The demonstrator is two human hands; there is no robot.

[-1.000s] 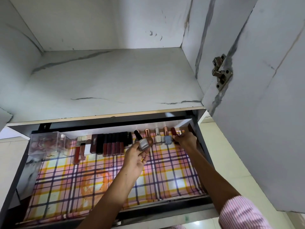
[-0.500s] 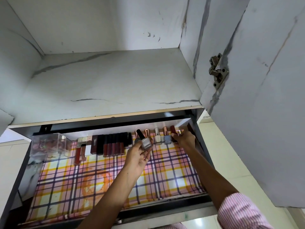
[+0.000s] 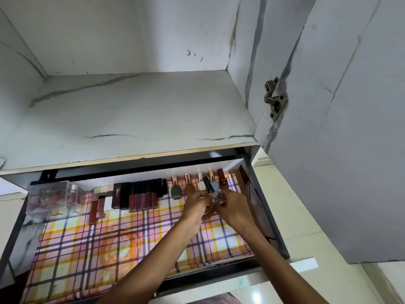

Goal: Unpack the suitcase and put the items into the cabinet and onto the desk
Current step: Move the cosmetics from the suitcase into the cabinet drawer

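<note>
Fingers of the left hand [image 3: 195, 205] and right hand [image 3: 235, 207] curl together, pinching a black-capped nail polish bottle [image 3: 208, 186] between them above the checked drawer liner [image 3: 114, 238]. Far left of them sits a clear box [image 3: 51, 197]; nearer left lie lip gloss tubes [image 3: 142, 197]; just behind, a row of polish bottles [image 3: 188, 183]; to the right, the open cabinet door [image 3: 341, 150].

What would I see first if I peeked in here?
The left hand and right hand meet around a black-capped nail polish bottle above the bright plaid liner of an open drawer. Behind them, a row of lip glosses and nail polishes lines the drawer's back edge.
</note>
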